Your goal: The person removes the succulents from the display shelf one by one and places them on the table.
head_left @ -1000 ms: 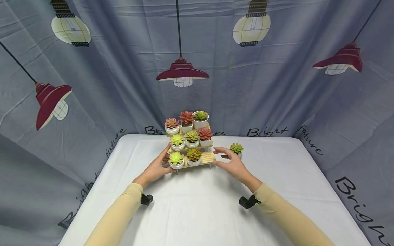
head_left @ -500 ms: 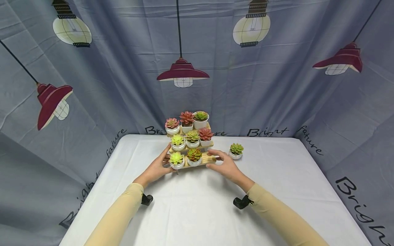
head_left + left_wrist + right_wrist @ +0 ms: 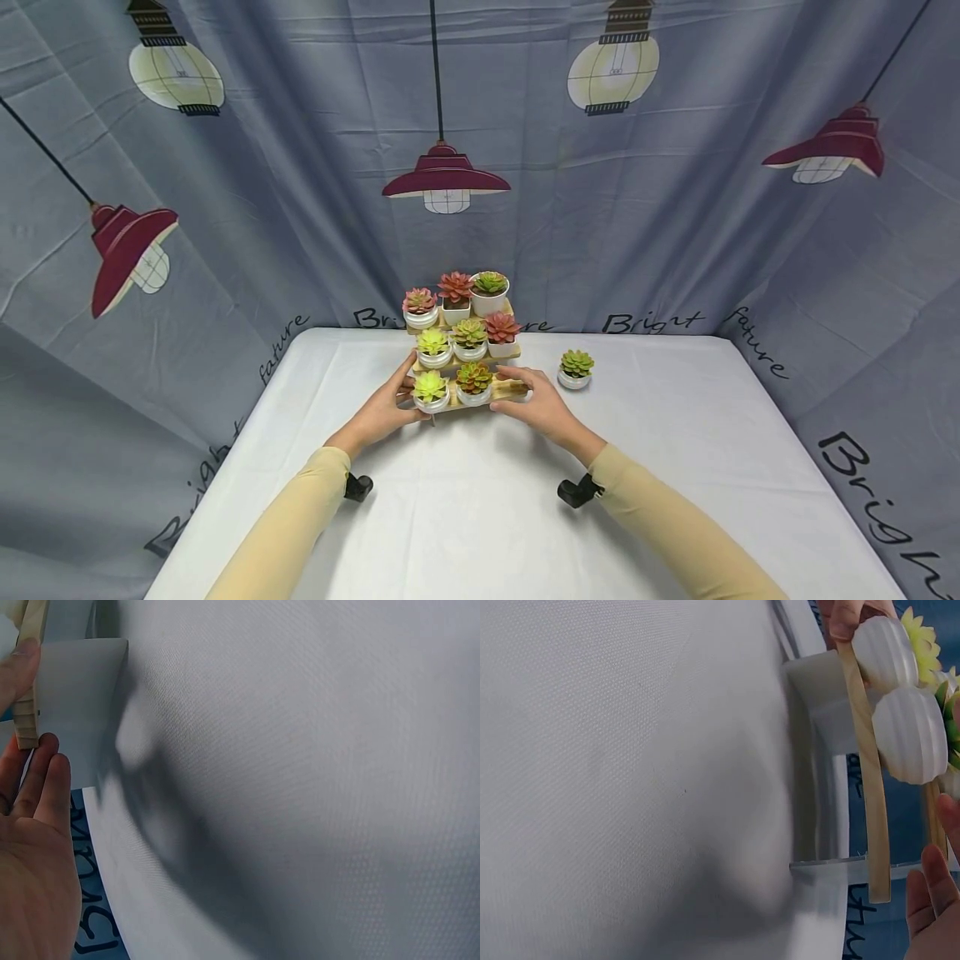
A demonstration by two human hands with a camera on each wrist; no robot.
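Note:
A three-tier plant stand with wooden shelves and clear side panels stands at the back of the table, bearing several potted succulents. My left hand grips the left end of the bottom shelf; in the left wrist view the thumb presses the board's front edge. On that shelf are a yellow-green succulent and an orange-green succulent, both in ribbed white pots. My right hand reaches over the shelf's bare right end, thumb and fingers apart, fingertips close to the orange-green succulent's pot.
One green succulent in a white pot stands on the table, right of the stand. A white cloth covers the table. A grey-blue printed curtain hangs close behind the stand.
My right hand has moved left along the bottom shelf, from its right end to beside the orange-green succulent. My left hand, the stand and the pots have stayed in place.

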